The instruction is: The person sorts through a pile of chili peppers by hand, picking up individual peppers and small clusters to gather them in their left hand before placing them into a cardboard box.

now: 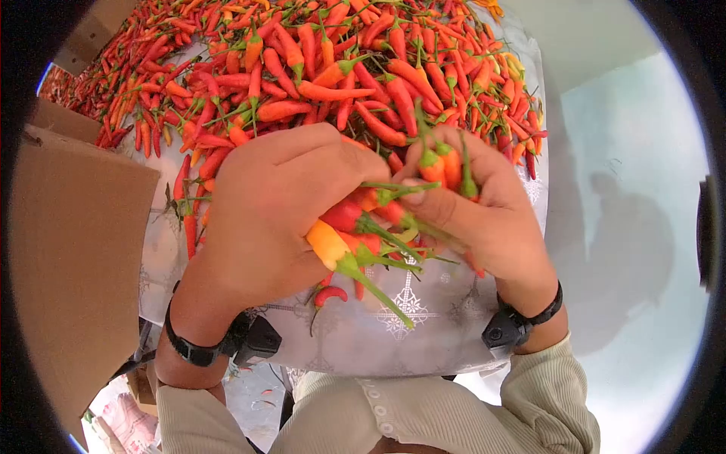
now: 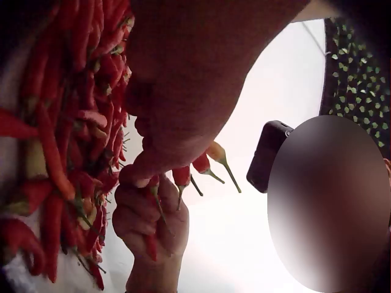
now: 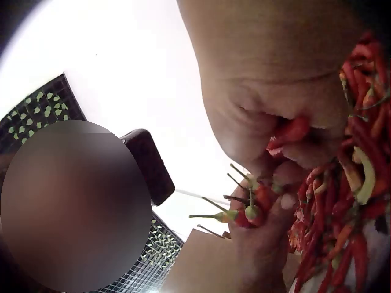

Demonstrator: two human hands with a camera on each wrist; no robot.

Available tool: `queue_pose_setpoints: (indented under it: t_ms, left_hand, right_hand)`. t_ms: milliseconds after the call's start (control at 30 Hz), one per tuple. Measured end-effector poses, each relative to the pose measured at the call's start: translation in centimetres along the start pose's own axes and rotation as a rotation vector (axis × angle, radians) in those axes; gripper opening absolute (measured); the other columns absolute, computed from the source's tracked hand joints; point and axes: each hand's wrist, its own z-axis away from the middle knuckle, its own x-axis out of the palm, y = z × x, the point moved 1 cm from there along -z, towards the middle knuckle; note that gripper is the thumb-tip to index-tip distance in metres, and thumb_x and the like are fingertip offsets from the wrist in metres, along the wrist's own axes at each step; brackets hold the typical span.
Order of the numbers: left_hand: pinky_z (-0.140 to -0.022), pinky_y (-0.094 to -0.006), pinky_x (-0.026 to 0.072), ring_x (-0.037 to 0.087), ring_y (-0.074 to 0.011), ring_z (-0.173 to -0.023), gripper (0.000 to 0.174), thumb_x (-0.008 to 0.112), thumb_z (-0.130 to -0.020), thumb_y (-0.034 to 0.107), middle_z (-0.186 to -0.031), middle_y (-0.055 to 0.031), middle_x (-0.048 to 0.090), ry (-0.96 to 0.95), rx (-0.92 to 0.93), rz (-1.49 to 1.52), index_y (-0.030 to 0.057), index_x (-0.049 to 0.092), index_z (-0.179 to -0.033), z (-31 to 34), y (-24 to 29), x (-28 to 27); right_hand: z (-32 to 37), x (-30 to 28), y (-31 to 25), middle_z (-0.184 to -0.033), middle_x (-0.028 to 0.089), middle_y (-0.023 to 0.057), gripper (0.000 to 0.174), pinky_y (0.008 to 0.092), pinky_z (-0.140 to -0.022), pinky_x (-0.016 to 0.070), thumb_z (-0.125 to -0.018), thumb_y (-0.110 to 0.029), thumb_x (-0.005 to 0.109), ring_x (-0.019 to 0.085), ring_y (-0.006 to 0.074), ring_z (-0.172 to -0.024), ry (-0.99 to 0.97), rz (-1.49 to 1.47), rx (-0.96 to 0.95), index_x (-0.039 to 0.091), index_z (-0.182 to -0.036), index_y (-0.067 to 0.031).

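Observation:
My left hand point(image 1: 276, 197) grips a bunch of chili peppers, their green stems pointing toward my right and down. A yellow-orange chili point(image 1: 323, 244) lies lowest in that bunch, with a long stem; red chilies point(image 1: 344, 216) sit above it. My right hand point(image 1: 499, 212) meets it at the fingertips, thumb against the stems. Orange-red chilies point(image 1: 451, 165) are held within the right fingers, stems up. In the right wrist view, a red chili point(image 3: 292, 133) shows inside the curled right fingers. The left fingertips are mostly hidden behind the bunch in the head view.
A large heap of red and orange chilies point(image 1: 333, 91) covers the far part of the table. A small curved red chili point(image 1: 330, 295) lies on the patterned tablecloth point(image 1: 408, 348) beneath my hands. Cardboard boxes point(image 1: 76, 250) stand at left; a pale wall point(image 1: 635, 227) is at right.

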Motion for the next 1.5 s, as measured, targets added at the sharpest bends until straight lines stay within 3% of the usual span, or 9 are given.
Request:
queue_pose_setpoints:
  t_ms: [167,333,433,667,833,1067,1233,1400,1500]
  left_hand:
    - [-0.061,-0.0305,0.0431,0.056,-0.0198,-0.07,0.031,0.079,-0.067,0.011,-0.078,-0.006,0.058,0.103,-0.051,-0.09,0.0036,0.059,-0.09,0.2,-1.0,-0.4]
    - [-0.074,-0.0244,0.045,0.053,-0.011,-0.083,0.023,0.072,-0.08,0.005,-0.085,-0.0014,0.051,0.22,-0.282,-0.061,0.0034,0.054,-0.094,0.5,-1.7,-0.7]
    - [-0.079,-0.0236,0.0461,0.054,-0.0101,-0.086,0.022,0.07,-0.082,0.002,-0.088,-0.001,0.052,0.227,-0.39,0.001,0.0034,0.053,-0.096,0.7,-2.0,-0.9]
    - [-0.064,-0.023,0.0427,0.051,-0.008,-0.072,0.028,0.078,-0.073,0.005,-0.081,-0.0028,0.06,0.309,-0.39,0.136,0.0021,0.057,-0.091,0.6,-2.5,0.0]
    - [-0.067,-0.0242,0.0454,0.055,-0.0114,-0.074,0.03,0.079,-0.072,0.005,-0.085,-0.0041,0.061,0.257,-0.394,0.045,0.001,0.06,-0.094,0.7,-2.2,0.2]
    - [-0.07,-0.0248,0.0471,0.057,-0.0112,-0.075,0.026,0.079,-0.075,0.007,-0.083,-0.0033,0.062,0.168,-0.325,-0.027,0.001,0.062,-0.093,0.9,-2.7,0.8]
    - [-0.072,-0.0239,0.0473,0.058,-0.0096,-0.078,0.025,0.079,-0.077,0.01,-0.083,-0.0016,0.064,0.115,-0.184,-0.174,0.001,0.062,-0.093,0.3,-1.9,1.6]
    - [-0.07,-0.0283,0.0481,0.06,-0.0161,-0.076,0.028,0.08,-0.072,0.006,-0.084,-0.0076,0.063,0.227,-0.408,0.046,-0.0003,0.062,-0.093,0.7,-2.3,1.4]
    - [-0.07,-0.0276,0.0485,0.061,-0.0147,-0.076,0.029,0.08,-0.072,0.006,-0.085,-0.007,0.064,0.236,-0.443,0.082,0.0,0.062,-0.093,0.5,-1.5,1.0]
  right_hand:
    - [0.2,-2.0,0.9,-0.066,0.055,0.0069,0.013,0.0335,-0.05,0.0412,-0.082,-0.007,0.065,0.052,0.0217,-0.052,0.188,0.914,-0.543,0.056,-0.09,-0.0015]
    - [1.8,-1.0,-0.2,-0.063,0.053,0.0201,0.029,0.0447,-0.055,0.0432,-0.077,-0.023,0.072,0.054,0.0397,-0.062,0.051,1.445,-0.125,0.053,-0.076,-0.0007]
    - [1.8,-1.0,0.2,-0.062,0.055,0.0185,0.035,0.0465,-0.055,0.0429,-0.076,-0.029,0.072,0.056,0.0391,-0.063,0.063,1.474,0.029,0.051,-0.073,-0.0015]
    - [1.2,-1.7,1.4,-0.06,0.054,0.0187,0.025,0.0464,-0.055,0.043,-0.076,-0.02,0.068,0.055,0.0396,-0.06,0.075,1.332,-0.247,0.052,-0.072,-0.0005]
    - [1.1,-2.3,0.7,-0.06,0.053,0.0186,0.02,0.0444,-0.054,0.0418,-0.072,-0.013,0.064,0.053,0.039,-0.059,0.193,1.239,-0.364,0.05,-0.069,0.0017]
    - [0.5,-3.9,-0.1,-0.061,0.056,0.0067,0.021,0.0303,-0.045,0.0386,-0.082,-0.016,0.063,0.052,0.0089,-0.049,0.443,0.801,-0.537,0.055,-0.073,0.0001]
    - [0.0,-4.3,-0.1,-0.076,0.066,0.0062,0.022,0.0185,-0.035,0.0331,-0.091,-0.026,0.062,0.049,0.0042,-0.045,0.359,0.093,-0.359,0.056,-0.093,-0.0041]
    - [-0.9,-4.4,1.2,-0.084,0.067,0.008,0.021,0.0175,-0.033,0.0318,-0.091,-0.025,0.062,0.054,0.0066,-0.049,0.255,-0.11,-0.266,0.055,-0.091,-0.005]
    - [-0.8,-3.4,1.2,-0.068,0.062,0.0071,0.021,0.0218,-0.037,0.0342,-0.087,-0.019,0.062,0.052,0.0078,-0.048,0.297,-0.205,-0.178,0.056,-0.094,-0.0003]
